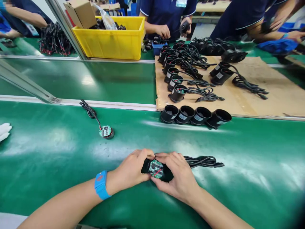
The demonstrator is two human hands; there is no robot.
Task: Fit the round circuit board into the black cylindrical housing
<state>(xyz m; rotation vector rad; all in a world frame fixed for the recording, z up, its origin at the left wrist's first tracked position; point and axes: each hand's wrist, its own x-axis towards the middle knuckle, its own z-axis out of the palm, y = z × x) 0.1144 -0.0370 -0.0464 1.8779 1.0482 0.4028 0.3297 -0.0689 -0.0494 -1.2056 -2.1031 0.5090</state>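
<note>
Both my hands are around a black round housing with a green circuit board [156, 168] facing up in it. My left hand [132, 168], with a blue band at the wrist, closes on its left side. My right hand [179, 175] grips the right side, and a coiled black cable [205, 161] lies on the green mat just behind it. Further left rests a loose round circuit board unit [106, 131] with its own black cable [89, 110]. Several open black cups [199, 116] stand in a row beyond my right hand. My fingers hide much of the housing.
A cardboard sheet [252, 105] carries several black housings [178, 93] with coiled cables. A yellow bin [109, 43] stands at the back, beside a metal frame post [66, 28]. Co-workers handle parts across the bench. A white-gloved hand [4, 132] shows at the left edge.
</note>
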